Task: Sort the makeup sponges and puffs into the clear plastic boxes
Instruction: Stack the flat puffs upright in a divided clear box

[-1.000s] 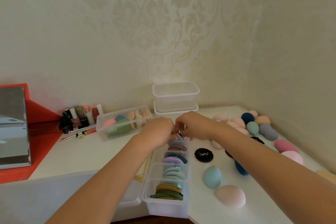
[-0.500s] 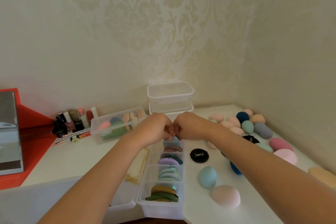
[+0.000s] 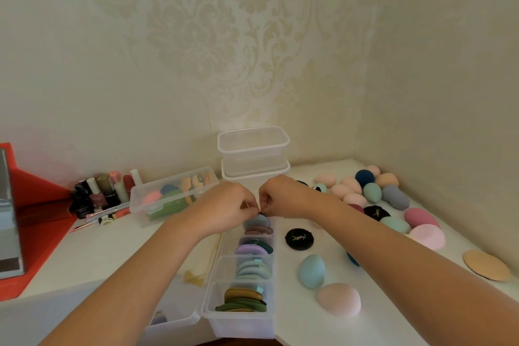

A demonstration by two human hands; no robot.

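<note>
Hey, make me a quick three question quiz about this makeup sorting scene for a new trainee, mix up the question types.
1. True or false: the two stacked clear boxes by the wall hold sponges.
2. Multiple choice: the long divided box in front of the person holds mostly A) egg-shaped sponges B) flat round puffs C) nail polish bottles.
3. Fill in: both hands, left and right, meet over the ____ end of the divided box.

Key: 1 false, they look empty. 2 B. 3 far. The hands pinch something small there; what it is cannot be told.
</note>
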